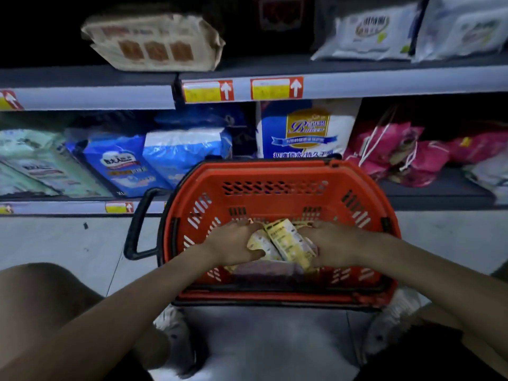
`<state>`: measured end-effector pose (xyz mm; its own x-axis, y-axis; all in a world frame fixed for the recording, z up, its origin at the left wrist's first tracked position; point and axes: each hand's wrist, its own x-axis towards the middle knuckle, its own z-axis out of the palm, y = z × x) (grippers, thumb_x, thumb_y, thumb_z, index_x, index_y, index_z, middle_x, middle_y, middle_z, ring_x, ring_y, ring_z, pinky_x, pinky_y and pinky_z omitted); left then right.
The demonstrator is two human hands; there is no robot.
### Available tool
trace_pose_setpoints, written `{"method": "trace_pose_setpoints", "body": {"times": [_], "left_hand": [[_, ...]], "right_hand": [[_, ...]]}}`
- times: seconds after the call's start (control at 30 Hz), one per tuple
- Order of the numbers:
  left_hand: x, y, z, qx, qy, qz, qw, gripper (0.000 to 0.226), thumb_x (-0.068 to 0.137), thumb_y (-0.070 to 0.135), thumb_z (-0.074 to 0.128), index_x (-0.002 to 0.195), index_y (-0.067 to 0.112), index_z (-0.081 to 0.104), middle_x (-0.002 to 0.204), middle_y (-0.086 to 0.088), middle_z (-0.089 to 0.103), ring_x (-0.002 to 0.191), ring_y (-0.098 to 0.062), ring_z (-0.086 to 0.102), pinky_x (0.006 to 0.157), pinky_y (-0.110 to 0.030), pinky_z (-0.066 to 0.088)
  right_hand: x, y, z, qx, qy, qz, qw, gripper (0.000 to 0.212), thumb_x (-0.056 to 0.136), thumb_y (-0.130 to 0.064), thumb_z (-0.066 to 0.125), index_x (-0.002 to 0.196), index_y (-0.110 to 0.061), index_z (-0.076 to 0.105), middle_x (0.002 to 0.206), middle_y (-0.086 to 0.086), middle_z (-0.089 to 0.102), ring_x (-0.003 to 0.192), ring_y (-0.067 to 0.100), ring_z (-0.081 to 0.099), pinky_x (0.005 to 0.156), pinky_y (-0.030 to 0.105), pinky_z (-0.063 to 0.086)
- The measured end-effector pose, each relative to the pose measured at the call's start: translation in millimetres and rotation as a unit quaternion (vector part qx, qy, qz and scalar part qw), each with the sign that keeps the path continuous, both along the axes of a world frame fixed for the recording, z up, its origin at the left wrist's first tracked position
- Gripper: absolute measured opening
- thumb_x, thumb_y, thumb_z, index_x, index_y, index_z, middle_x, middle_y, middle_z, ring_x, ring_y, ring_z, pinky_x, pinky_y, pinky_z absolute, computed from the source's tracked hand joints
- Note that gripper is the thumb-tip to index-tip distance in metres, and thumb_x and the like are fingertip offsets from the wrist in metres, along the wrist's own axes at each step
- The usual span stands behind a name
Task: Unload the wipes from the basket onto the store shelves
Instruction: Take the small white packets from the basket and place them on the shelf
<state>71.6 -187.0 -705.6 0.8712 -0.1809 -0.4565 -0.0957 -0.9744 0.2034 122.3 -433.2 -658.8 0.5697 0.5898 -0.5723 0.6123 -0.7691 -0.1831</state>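
Left hand (233, 244) and right hand (334, 243) inside red basket (275, 167), clamped from both sides on yellow wipe packs (287, 243). Bundle not yet on lower shelf (439, 192); purple pack (264, 270) underneath also to unload, it seems.

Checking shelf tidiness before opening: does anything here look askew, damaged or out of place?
Yes. On the upper shelf, the tan pack lies tilted and crumpled. On the lower shelf, the pink bags sit in a loose heap with white cords trailing.

Tan wrapped pack (154, 42) up high, blue packs (165, 158) lower down, pink drawstring bags (395, 155) at right, yellow-red price tags (208, 91), pale tiled floor (68, 243).
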Motion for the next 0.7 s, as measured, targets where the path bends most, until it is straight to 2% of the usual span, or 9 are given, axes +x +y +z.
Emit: {"method": "trace_pose_setpoints", "body": {"times": [0.13,0.27,0.37,0.43,0.57,0.7], "left_hand": [[15.2,-20.2,-37.8,0.006,0.093,-0.047,0.994,0.077,0.092,0.055,0.067,0.158,0.027,0.038,0.149,-0.008,0.056,0.133,-0.031,0.056,0.101,-0.042,0.052],[27.9,-34.5,-69.4,0.006,0.167,-0.081,0.983,0.082,0.088,0.036,0.076,0.158,0.022,0.037,0.153,-0.005,0.054,0.133,-0.027,0.057,0.101,-0.039,0.054],[36.2,-40.3,-89.0,0.034,0.194,-0.121,0.973,0.081,0.083,0.026,0.076,0.156,0.024,0.042,0.142,-0.008,0.063,0.118,-0.027,0.066,0.091,-0.04,0.059],[44.1,-41.3,-100.7,0.05,0.22,-0.135,0.965,0.081,0.082,0.024,0.077,0.156,0.023,0.044,0.14,-0.006,0.063,0.114,-0.027,0.067,0.084,-0.036,0.058],[56.8,-42.6,-116.6,0.04,0.273,-0.121,0.954,0.079,0.076,0.025,0.079,0.149,0.016,0.05,0.131,-0.004,0.066,0.105,-0.024,0.068,0.088,-0.039,0.061],[57.2,-51.4,-118.0,0.028,0.287,-0.105,0.952,0.063,0.085,0.013,0.077,0.142,0.003,0.054,0.129,-0.013,0.066,0.109,-0.03,0.069,0.09,-0.042,0.061]], "right_hand": [[-2.0,-4.4,-21.5,-0.063,-0.013,0.035,0.997,0.059,0.095,-0.043,0.062,0.145,-0.017,0.046,0.137,0.011,0.055,0.125,0.033,0.057,0.096,0.041,0.053],[-2.1,-12.4,-39.3,-0.103,-0.002,0.058,0.993,0.046,0.096,-0.032,0.059,0.139,-0.018,0.05,0.135,0.011,0.056,0.121,0.033,0.059,0.093,0.041,0.055],[0.1,-18.2,-46.0,-0.125,0.009,0.068,0.99,0.046,0.097,-0.027,0.06,0.14,-0.018,0.049,0.134,0.012,0.056,0.119,0.033,0.06,0.091,0.04,0.055],[3.7,-22.0,-48.4,-0.125,0.002,0.073,0.99,0.044,0.098,-0.022,0.059,0.14,-0.017,0.049,0.132,0.012,0.057,0.117,0.033,0.06,0.089,0.04,0.055],[9.6,-29.1,-52.4,-0.122,-0.004,0.066,0.99,0.043,0.099,-0.015,0.059,0.141,-0.016,0.048,0.131,0.012,0.058,0.116,0.032,0.06,0.082,0.039,0.053],[10.6,-35.9,-55.2,-0.116,0.001,0.061,0.991,0.046,0.097,-0.019,0.062,0.141,-0.02,0.05,0.134,0.008,0.058,0.12,0.03,0.059,0.09,0.039,0.054]]}}
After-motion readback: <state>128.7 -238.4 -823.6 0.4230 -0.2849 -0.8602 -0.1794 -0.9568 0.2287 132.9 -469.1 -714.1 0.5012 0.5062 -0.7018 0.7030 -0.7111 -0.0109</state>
